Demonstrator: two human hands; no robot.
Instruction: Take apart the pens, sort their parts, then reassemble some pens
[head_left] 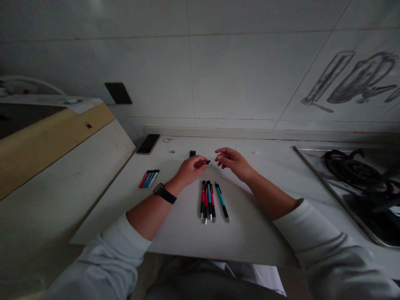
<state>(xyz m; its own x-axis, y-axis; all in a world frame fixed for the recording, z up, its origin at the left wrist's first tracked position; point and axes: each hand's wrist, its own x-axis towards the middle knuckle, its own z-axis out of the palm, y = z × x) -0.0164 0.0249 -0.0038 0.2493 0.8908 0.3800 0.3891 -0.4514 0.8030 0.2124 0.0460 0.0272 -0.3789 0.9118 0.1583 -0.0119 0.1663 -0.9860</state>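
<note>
My left hand (191, 168) hovers over the white counter (175, 233), its fingers pinched on a small black pen part (208, 162). My right hand (233, 161) is just to its right, fingers curled and pinched together; what they hold is too small to make out. Below both hands lie several assembled pens (208, 200) with red and blue grips, side by side, and one blue pen (221, 202) slightly apart. A second bunch of pen barrels (149, 178) rests left of my left wrist, which wears a black watch (164, 192).
A dark phone (148, 143) lies at the counter's back left corner. Small black parts (192, 153) and tiny bits (172, 151) sit near the wall. A gas hob (359, 183) fills the right side. A wooden-edged appliance top (46, 137) stands to the left.
</note>
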